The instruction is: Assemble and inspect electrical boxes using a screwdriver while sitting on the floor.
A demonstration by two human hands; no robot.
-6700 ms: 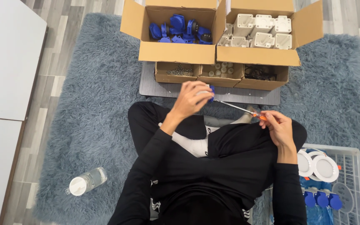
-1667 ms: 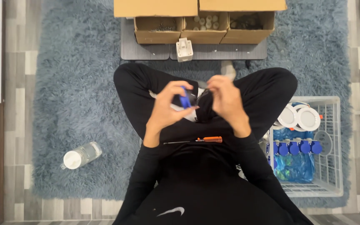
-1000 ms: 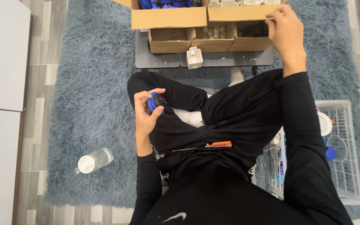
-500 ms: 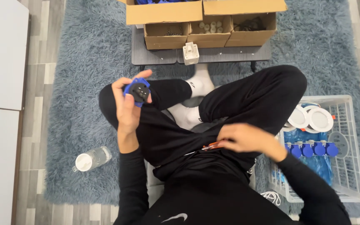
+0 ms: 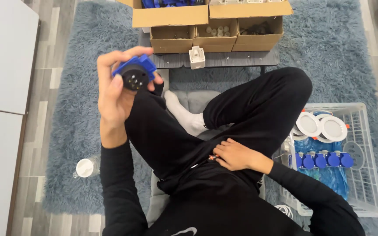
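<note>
While seated cross-legged on a blue rug (image 5: 75, 144): left hand (image 5: 114, 94) clamped on a blue socket (image 5: 135, 73), raised at left. Right hand (image 5: 235, 155) curled over an orange-handled tool (image 5: 213, 157) in the lap; white crate (image 5: 364, 183) at right.

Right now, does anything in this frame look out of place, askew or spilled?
Nothing looks spilled or broken. Two small things: a water bottle lies on its side at the rug's left edge, and a white part stands alone outside the cardboard boxes. The left hand holds a blue socket.
</note>
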